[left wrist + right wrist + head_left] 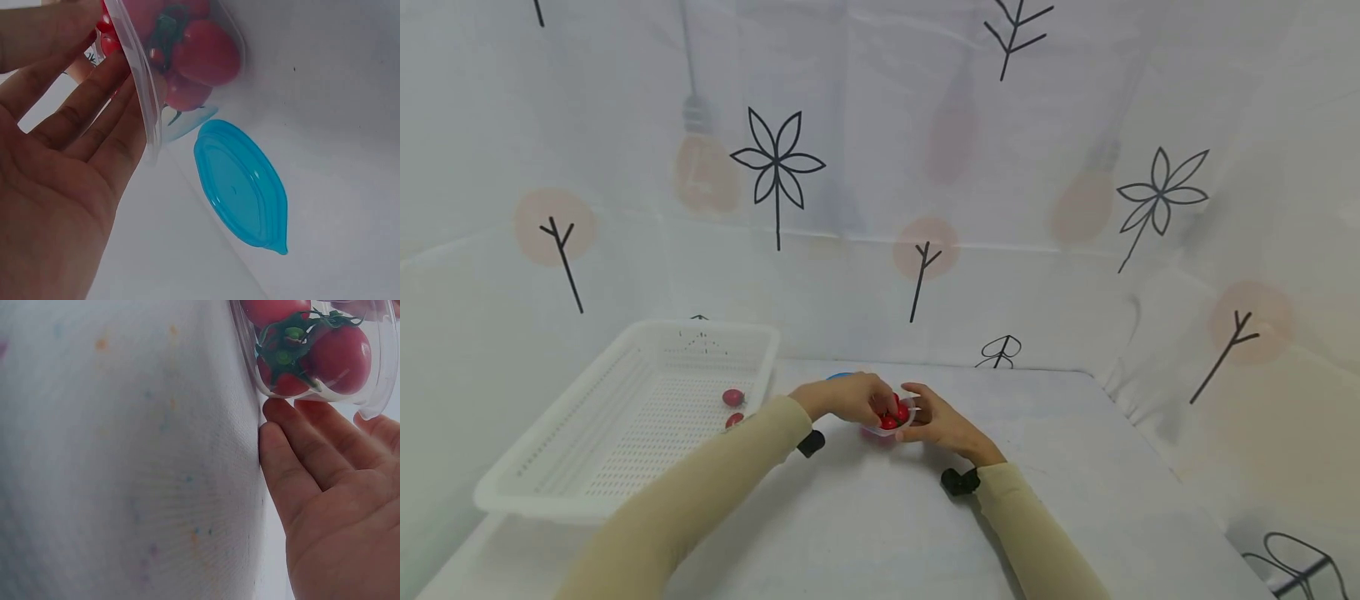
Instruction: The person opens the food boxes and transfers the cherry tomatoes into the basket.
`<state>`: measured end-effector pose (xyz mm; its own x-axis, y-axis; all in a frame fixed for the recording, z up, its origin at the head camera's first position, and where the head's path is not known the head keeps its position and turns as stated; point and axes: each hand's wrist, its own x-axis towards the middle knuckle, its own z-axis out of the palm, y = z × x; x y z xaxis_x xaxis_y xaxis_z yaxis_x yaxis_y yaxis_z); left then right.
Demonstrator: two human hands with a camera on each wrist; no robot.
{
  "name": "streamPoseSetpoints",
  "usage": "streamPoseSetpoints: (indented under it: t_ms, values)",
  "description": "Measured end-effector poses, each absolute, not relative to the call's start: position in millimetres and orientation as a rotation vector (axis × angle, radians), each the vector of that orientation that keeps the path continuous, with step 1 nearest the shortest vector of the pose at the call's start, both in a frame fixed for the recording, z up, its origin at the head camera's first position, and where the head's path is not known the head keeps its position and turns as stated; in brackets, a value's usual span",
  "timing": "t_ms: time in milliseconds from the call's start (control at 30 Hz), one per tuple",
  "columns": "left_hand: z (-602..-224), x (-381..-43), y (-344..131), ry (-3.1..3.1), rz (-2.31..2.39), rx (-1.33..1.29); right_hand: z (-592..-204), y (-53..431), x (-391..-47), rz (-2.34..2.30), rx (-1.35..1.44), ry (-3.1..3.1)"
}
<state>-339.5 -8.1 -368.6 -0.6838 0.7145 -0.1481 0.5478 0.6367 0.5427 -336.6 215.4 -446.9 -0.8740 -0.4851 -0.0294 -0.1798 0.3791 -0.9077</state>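
Observation:
A small clear plastic container [880, 432] with several red cherry tomatoes [206, 53] stands on the table. My left hand [854, 398] reaches over its rim, thumb and fingertips close around a cherry tomato [106, 26]; the tips are partly hidden. From the right, my right hand [943, 423] holds the container's side, with fingers [309, 440] against the outer wall. Green stems show on the tomatoes through the wall in the right wrist view. A blue lid [240, 187] lies on the table beside the container, mostly behind my left hand in the head view.
To the left stands a white perforated basket [550, 504], with red tomatoes [733, 397] near its right side. My left forearm crosses in front of its corner. A white table [1060, 500] extends to the right; a patterned white curtain [850, 283] hangs behind.

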Motion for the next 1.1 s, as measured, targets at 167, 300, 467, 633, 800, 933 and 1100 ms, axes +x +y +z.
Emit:
streamPoseSetpoints:
  t_ms: [167, 300, 467, 633, 800, 933, 1100]
  values:
    - [-370.6, -339.8, -4.7, 2.487, 0.641, 0.998, -431.7, 212.6, -326.0, -1.48, -0.596, 2.343]
    - [-372.3, -341.5, -3.7, 2.483, 0.625, 0.997, -415.4, 209.3, -316.2, -1.444, -0.6, 2.339]
    - [-373.1, -341.9, -2.7, 2.475, 0.621, 0.991, -433.5, 213.3, -329.6, -1.45, -0.568, 2.352]
    - [-371.8, -340.5, -2.7, 2.474, 0.651, 0.969, -444.2, 214.9, -335.6, -1.475, -0.557, 2.367]
    - [-371.0, -339.0, -2.7, 2.479, 0.68, 0.955, -445.8, 214.7, -335.9, -1.485, -0.565, 2.368]
    - [-370.6, -337.9, -2.5, 2.487, 0.707, 0.95, -445.8, 214.8, -335.3, -1.488, -0.582, 2.361]
    - [-369.8, -338.2, -2.0, 2.493, 0.723, 0.97, -445.6, 215.0, -335.3, -1.487, -0.599, 2.355]
